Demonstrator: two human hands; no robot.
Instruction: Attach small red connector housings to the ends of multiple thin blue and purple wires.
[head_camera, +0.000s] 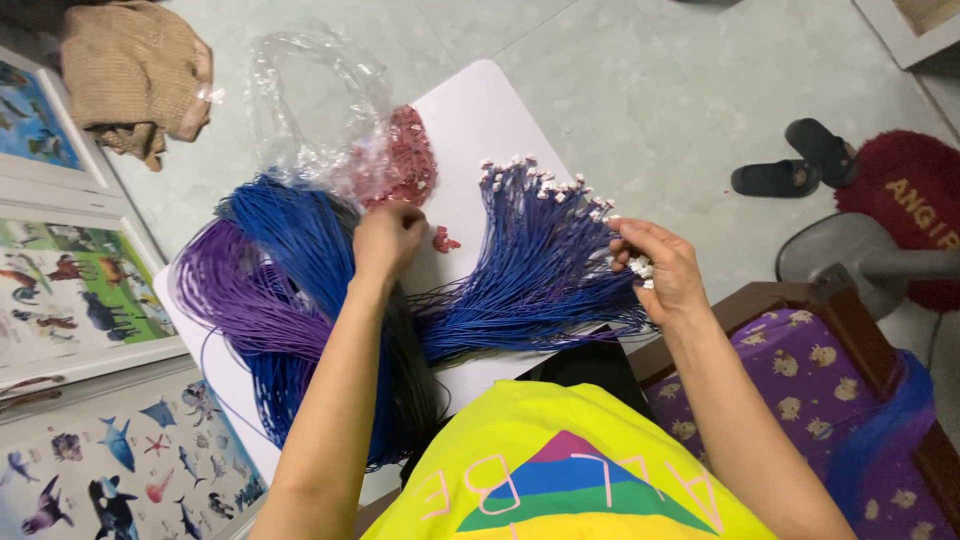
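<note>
2 hands at a fan of blue wires (530, 270) on a white board (480, 115).
Right hand (655, 265) pinches white-tipped wire ends near the board's right edge; left hand (388, 240), clenched, rests beside red connectors (405, 160), wires running away from the body.

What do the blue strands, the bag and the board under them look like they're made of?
Blue strands: likely plastic-coated wire, smooth, with small white end pieces. Bag: thin clear plastic, crinkled and glossy. Board: white and smooth, probably plastic or coated wood.

Left hand (388, 238) reaches near red connectors (405, 160); right hand (658, 268) pinches white ends of blue wires (530, 265) on a white board (470, 115).
</note>
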